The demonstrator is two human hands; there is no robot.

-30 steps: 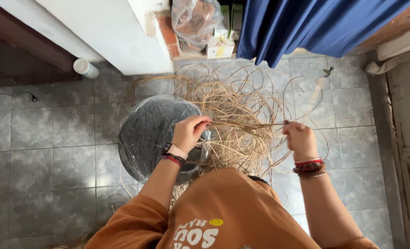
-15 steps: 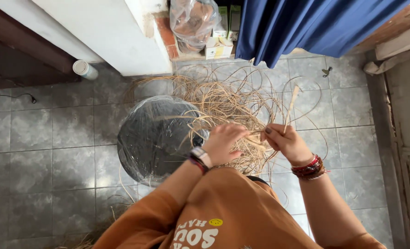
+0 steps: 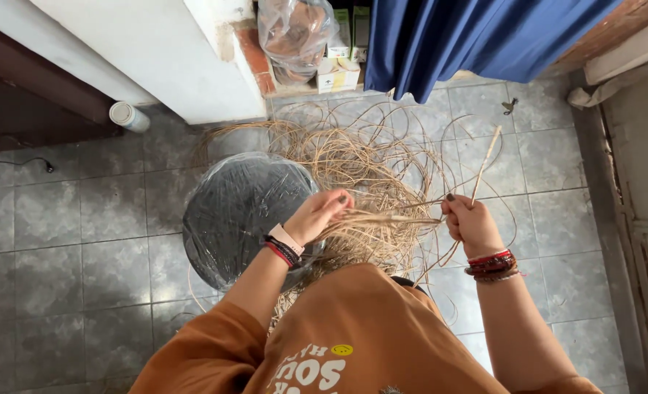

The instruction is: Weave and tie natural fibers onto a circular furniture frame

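A tangled heap of thin tan rattan strands [image 3: 353,168] lies on the grey tiled floor in front of me. My left hand [image 3: 320,213], with a watch and bands on its wrist, pinches a bunch of these strands above the heap. My right hand [image 3: 468,221], with red bracelets on its wrist, is closed on the other end of the same bunch, and one stiff strand [image 3: 486,162] sticks up from its fingers. The bunch [image 3: 389,217] runs almost level between the two hands.
A round dark stool top wrapped in clear plastic [image 3: 240,211] stands under my left arm. A white wall corner [image 3: 171,66], a white cylinder [image 3: 128,115], a plastic bag [image 3: 295,33], small boxes [image 3: 338,73] and a blue curtain [image 3: 470,36] lie beyond.
My hands came together over the strands half a second ago and have now drawn apart, stretching a bunch of strands between them. The right hand has moved to the right.
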